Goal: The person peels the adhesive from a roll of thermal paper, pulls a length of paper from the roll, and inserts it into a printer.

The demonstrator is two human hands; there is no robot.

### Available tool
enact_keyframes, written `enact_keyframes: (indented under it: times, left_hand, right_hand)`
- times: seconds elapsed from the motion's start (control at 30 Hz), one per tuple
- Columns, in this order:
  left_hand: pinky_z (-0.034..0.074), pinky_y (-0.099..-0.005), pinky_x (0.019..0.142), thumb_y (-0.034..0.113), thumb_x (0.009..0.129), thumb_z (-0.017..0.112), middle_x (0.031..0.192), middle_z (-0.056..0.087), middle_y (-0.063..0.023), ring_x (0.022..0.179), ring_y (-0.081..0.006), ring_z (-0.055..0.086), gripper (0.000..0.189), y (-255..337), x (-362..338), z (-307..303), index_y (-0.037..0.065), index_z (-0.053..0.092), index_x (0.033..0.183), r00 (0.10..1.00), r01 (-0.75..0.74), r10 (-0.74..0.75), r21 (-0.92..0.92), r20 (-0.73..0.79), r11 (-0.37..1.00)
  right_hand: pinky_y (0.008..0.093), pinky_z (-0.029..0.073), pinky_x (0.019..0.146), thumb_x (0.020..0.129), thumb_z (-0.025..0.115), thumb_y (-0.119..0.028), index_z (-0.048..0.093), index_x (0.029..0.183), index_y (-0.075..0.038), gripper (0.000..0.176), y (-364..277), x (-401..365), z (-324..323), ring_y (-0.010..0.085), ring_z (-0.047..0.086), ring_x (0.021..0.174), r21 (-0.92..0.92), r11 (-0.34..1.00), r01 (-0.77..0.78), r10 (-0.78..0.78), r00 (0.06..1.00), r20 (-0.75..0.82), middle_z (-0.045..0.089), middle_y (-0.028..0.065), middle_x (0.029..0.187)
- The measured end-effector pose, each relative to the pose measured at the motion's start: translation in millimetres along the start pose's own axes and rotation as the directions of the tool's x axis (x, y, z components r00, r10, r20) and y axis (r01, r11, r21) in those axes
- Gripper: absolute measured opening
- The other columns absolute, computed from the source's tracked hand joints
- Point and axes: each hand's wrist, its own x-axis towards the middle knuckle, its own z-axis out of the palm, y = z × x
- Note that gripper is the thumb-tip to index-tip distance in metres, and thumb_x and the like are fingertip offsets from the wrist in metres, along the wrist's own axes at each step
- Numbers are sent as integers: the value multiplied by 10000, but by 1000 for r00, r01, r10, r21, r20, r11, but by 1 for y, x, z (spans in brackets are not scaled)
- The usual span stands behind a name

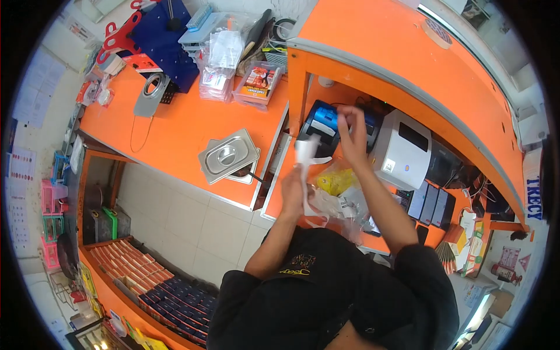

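Note:
My left hand (pixel 291 189) is closed around a white paper strip (pixel 305 153). Its upper end is blurred, and a narrow curling tail hangs below the fist. Raised over the blue label printer (pixel 322 121), my right hand (pixel 353 135) has its fingers bent but apart, with nothing visible in them. Below and between the hands, a clear plastic bag with yellow contents (pixel 336 182) lies on the orange counter, beside crumpled clear plastic (pixel 352 204).
A white printer (pixel 403 150) stands under the orange shelf (pixel 373 29), near several phones (pixel 430 204). On the left counter are a steel container with a lid (pixel 227 154), plastic packets (pixel 216 81) and a tape roll (pixel 153 86). Stacked boxes (pixel 131 265) fill the lower left shelf.

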Motion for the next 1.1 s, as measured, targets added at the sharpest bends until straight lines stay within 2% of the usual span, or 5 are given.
enact_keyframes:
  times: [0.07, 0.33, 0.47, 0.7, 1.1]
  left_hand:
    - [290, -251, 343, 365, 991, 507, 545, 363, 10, 373, -95, 321, 315, 28, -15, 4, 86, 510, 843, 984, -134, 92, -292, -153, 947]
    - [346, -243, 364, 251, 1023, 472, 667, 504, -15, 416, -69, 407, 221, 94, -55, -1, 45, 552, 1022, 852, -520, 484, -210, -200, 828]
    - [347, -213, 403, 99, 982, 539, 771, 608, -47, 469, -39, 455, 144, 75, -39, -37, 35, 577, 1104, 610, -738, 792, 342, -29, 581]
    - [469, -296, 534, 81, 864, 652, 770, 656, -97, 612, -140, 615, 214, 4, -96, 9, 38, 609, 1070, 823, -525, 143, 640, 550, 561]
    - [542, -314, 706, 172, 933, 631, 1233, 516, -104, 885, -190, 615, 603, -82, -91, 7, 80, 282, 1416, 167, -552, -530, 524, 832, 649]
  right_hand:
    - [395, 423, 951, 906, 657, -201, 506, 1194, -2, 381, -32, -57, 3, 211, 550, 1132, 702, 476, -529, 258, 848, 464, 604, 114, 1128]
    - [274, 475, 744, 919, 630, -132, 563, 1146, -12, 265, -75, -133, -23, 120, 598, 856, -159, 838, -521, 413, 418, 809, 627, 71, 906]
    - [269, 461, 670, 1017, 480, -253, 585, 1174, -17, 302, -23, -174, -46, 107, 578, 779, 324, 722, -612, 354, 728, 587, 611, 27, 846]
    - [375, 496, 942, 1009, 469, -317, 558, 1189, 3, 378, -56, -191, -42, 229, 588, 1106, 712, 511, -482, 440, 858, 265, 602, 85, 1171]
    - [251, 209, 424, 1004, 427, -357, 443, 832, -139, 278, -128, -177, -137, 93, 247, 479, 909, 397, 130, 18, 989, -149, 298, -41, 674]
